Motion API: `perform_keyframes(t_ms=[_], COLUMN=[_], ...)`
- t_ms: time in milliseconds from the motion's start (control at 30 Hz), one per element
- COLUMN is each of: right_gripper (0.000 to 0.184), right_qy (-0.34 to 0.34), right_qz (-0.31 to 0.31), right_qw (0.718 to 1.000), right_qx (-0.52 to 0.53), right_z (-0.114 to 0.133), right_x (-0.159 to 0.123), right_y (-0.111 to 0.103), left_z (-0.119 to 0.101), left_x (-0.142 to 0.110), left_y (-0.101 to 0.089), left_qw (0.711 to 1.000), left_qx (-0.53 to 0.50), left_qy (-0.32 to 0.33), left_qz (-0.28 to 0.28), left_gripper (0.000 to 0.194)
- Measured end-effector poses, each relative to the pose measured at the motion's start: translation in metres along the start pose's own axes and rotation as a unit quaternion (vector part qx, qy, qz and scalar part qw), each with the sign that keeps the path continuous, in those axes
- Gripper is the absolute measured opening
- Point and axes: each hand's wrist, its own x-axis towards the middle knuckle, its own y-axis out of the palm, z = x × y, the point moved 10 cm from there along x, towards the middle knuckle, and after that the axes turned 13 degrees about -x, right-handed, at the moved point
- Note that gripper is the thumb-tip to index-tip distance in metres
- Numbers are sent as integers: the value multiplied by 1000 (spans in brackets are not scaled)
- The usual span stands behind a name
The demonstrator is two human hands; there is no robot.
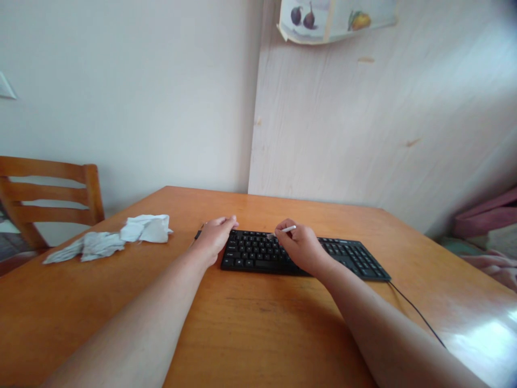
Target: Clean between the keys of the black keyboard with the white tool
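Observation:
A black keyboard (264, 264) lies flat on the wooden table in front of me. My left hand (214, 238) is at its far left corner, fingers and thumb bent round the edge and holding it. Between the thumb and fingers of my right hand (301, 245) is a small brush with a white handle (288, 229). Its bristle end (270, 235) touches or hovers just over the upper rows of keys; I cannot tell which. My right hand covers the middle of the keyboard.
Crumpled white cloths (121, 235) lie on the table (258, 323) to the left. A small dark object (197, 234) sits beside my left hand. The keyboard's cable (418, 310) runs to the lower right. A wooden chair (52, 191) stands at the left, and a wall rises behind.

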Motion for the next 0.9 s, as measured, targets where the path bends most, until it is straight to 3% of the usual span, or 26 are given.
perform_keyframes(t_ms=[500, 900], right_gripper=[16, 12], right_qy=[-45, -27], right_qz=[78, 139], right_qw=[995, 989], right_qx=[-39, -37], right_z=[24, 21], right_x=[-7, -12], right_y=[-16, -19], left_z=[2, -2], left_x=[4, 1], left_y=[-2, 0], left_qw=[1000, 1000], left_qx=[11, 9], left_qy=[9, 3], left_qz=[3, 3], left_gripper=[44, 43])
